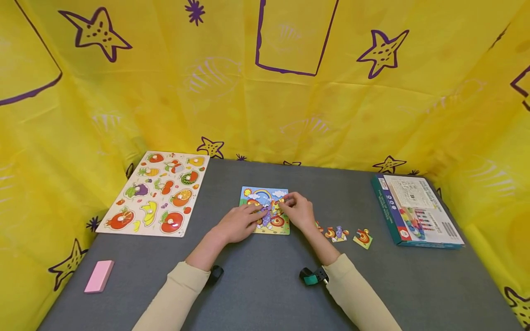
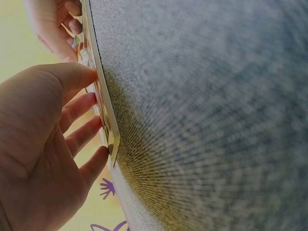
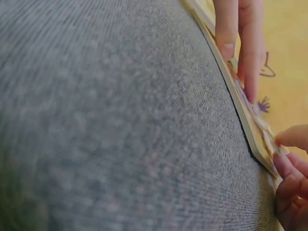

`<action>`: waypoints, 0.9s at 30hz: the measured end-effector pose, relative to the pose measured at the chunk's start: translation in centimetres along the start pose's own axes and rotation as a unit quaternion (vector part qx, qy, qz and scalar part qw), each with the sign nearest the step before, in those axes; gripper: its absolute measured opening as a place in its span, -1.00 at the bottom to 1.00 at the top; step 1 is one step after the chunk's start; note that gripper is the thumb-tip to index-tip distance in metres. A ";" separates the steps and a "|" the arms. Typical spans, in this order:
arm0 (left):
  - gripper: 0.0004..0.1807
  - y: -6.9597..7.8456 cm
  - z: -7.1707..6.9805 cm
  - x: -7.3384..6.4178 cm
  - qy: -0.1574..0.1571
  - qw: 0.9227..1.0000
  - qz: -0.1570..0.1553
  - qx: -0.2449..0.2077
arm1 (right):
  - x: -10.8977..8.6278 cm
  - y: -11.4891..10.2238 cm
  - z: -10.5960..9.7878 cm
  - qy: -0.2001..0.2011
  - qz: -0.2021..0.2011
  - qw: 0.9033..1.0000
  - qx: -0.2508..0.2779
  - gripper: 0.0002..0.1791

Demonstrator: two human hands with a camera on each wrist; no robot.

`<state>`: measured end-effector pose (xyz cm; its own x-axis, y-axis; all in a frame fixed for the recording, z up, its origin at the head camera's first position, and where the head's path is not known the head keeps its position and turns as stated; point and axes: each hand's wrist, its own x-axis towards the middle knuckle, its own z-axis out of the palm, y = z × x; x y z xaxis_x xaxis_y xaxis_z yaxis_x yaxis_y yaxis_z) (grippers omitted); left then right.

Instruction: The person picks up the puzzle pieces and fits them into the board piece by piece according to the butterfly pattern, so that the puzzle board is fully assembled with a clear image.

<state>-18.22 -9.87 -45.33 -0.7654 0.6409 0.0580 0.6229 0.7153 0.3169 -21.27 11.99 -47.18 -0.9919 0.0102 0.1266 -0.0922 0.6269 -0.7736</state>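
A small jigsaw puzzle board with a rainbow and cartoon animals lies mid-table. My left hand rests on its left part, fingers spread fairly straight. In the left wrist view, fingertips of the left hand touch the board's edge and face. At the right side, my right hand pinches a yellowish puzzle piece between thumb and forefinger, low over the board. The right wrist view shows that piece close to the board's corner; whether it is seated cannot be told. Fingers partly cover the picture.
Loose puzzle pieces lie right of the board, partly behind the right forearm, with another piece farther right. A fruit peg board lies at the left, a pink block nearer. A flat box lies at the right.
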 end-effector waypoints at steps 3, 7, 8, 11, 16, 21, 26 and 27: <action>-0.52 0.0 0.0 0.0 0.004 1.000 0.001 -0.002 | 0.0 0.1 0.0 0.001 -0.001 1.000 -0.014 -0.77; -0.51 0.0 0.0 0.0 0.008 1.000 0.000 0.005 | 0.0 0.2 -0.1 -0.005 -0.001 1.000 -0.026 -0.77; -0.51 0.1 0.0 0.0 0.008 1.000 0.000 0.008 | 0.0 0.2 -0.1 -0.006 -0.001 1.000 -0.028 -0.77; -0.51 0.2 0.0 0.2 -0.001 1.000 -0.010 0.018 | 0.0 0.3 -0.3 -0.010 -0.003 0.999 -0.034 -0.76; -0.50 0.4 0.1 0.4 -0.023 0.999 -0.036 0.029 | 0.0 0.5 -0.4 -0.019 -0.008 0.999 -0.042 -0.73; -0.50 0.5 0.2 0.4 -0.019 0.999 -0.033 0.035 | 0.1 0.7 -0.4 -0.027 -0.001 0.998 -0.049 -0.69; -0.50 0.4 0.3 0.4 -0.017 0.999 -0.031 0.037 | 0.1 0.8 -0.5 -0.034 0.008 0.998 -0.052 -0.68; -0.50 0.4 0.3 0.4 -0.017 0.999 -0.031 0.037 | 0.1 0.8 -0.5 -0.035 0.009 0.998 -0.052 -0.68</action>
<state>-18.24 -9.21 -45.47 -0.7977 0.6030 0.0084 0.5859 0.7716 0.2476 -21.39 12.87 -47.49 -0.9973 -0.0289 0.0671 -0.0679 0.7045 -0.7064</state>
